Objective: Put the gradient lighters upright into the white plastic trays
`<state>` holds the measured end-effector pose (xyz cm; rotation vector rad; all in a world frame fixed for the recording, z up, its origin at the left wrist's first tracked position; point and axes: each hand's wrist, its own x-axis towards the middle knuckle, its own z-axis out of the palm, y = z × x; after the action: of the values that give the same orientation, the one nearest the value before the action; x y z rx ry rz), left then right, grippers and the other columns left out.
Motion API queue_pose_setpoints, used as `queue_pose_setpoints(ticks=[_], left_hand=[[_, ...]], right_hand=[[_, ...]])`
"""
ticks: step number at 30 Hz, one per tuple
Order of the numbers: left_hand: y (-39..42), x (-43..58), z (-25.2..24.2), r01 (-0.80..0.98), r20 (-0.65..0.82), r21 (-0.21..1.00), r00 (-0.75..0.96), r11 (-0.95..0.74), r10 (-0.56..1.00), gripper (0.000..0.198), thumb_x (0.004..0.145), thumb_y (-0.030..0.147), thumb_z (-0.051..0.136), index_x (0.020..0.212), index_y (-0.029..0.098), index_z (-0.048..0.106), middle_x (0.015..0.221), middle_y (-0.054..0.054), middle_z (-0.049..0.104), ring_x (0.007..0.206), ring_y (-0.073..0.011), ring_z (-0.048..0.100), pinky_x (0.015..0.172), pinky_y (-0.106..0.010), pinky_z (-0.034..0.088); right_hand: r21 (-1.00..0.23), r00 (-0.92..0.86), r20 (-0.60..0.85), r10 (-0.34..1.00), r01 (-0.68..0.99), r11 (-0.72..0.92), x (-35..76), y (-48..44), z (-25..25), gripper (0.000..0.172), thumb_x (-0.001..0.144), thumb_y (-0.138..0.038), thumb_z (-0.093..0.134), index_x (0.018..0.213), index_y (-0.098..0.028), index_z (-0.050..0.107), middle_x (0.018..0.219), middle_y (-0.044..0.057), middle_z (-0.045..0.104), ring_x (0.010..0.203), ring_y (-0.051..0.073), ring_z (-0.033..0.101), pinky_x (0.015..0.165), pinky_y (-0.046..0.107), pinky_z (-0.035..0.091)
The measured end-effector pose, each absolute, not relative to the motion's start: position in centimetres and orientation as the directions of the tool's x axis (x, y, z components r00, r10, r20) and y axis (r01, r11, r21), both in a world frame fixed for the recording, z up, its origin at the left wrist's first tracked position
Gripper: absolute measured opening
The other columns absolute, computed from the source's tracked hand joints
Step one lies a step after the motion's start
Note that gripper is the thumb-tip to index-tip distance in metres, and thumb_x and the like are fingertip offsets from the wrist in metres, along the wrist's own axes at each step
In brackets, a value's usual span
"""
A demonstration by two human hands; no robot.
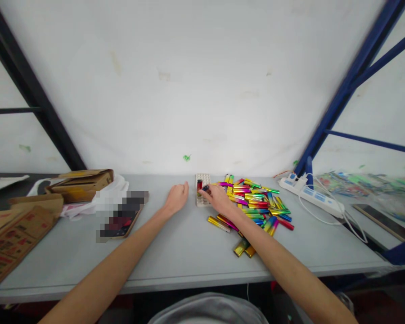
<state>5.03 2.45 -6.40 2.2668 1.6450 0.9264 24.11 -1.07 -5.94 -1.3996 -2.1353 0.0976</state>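
A small beige tray point(202, 178) with rows of holes lies on the grey table point(189, 252), and one red lighter point(199, 184) stands upright in it. My right hand point(219, 198) is at the tray's right side, its fingers pinched on a dark-topped lighter point(205, 188) just above the tray. A pile of shiny multicoloured lighters point(256, 202) lies right of that hand, partly under my forearm. My left hand point(177, 197) rests on the table just left of the tray, fingers loosely curled, holding nothing that I can see.
Cardboard boxes point(81, 182) and flattened cardboard point(13, 234) are at the left, beside white plastic bags point(97, 200) and a blurred flat object point(121, 216). A white power strip point(312, 195) with cable lies at the right. Blue shelf struts point(340, 99) rise behind it.
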Motion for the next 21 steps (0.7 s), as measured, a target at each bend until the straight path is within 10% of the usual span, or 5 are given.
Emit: queue_pose_setpoints(ticks=[11,21], left_hand=[[2.3,5.0,-6.1,0.686,0.358,0.576,0.276,-0.444,0.892,0.061,0.095,0.035,0.020,0.089,0.012,0.077,0.081,-0.009,0.074,0.080,-0.0208,0.067,0.079,-0.029,0.048],[2.2,5.0,-6.2,0.602,0.282,0.702,0.256,-0.381,0.925,0.065,0.091,0.042,0.021,0.070,0.012,0.075,0.072,-0.009,0.074,0.069,-0.0221,0.062,0.072,-0.030,0.045]], right_hand=[[-0.247,-0.243,0.361,0.900,0.906,0.344,23.3,0.1,-5.4,0.042,0.102,-0.046,0.043,0.100,-0.010,0.065,0.095,0.017,0.072,0.092,0.025,0.067,0.079,0.030,0.044],[-0.152,-0.293,0.332,0.897,0.922,0.357,22.8,-0.6,-5.2,0.042,0.101,-0.047,0.043,0.107,-0.011,0.063,0.101,0.017,0.070,0.096,0.026,0.065,0.081,0.032,0.045]])
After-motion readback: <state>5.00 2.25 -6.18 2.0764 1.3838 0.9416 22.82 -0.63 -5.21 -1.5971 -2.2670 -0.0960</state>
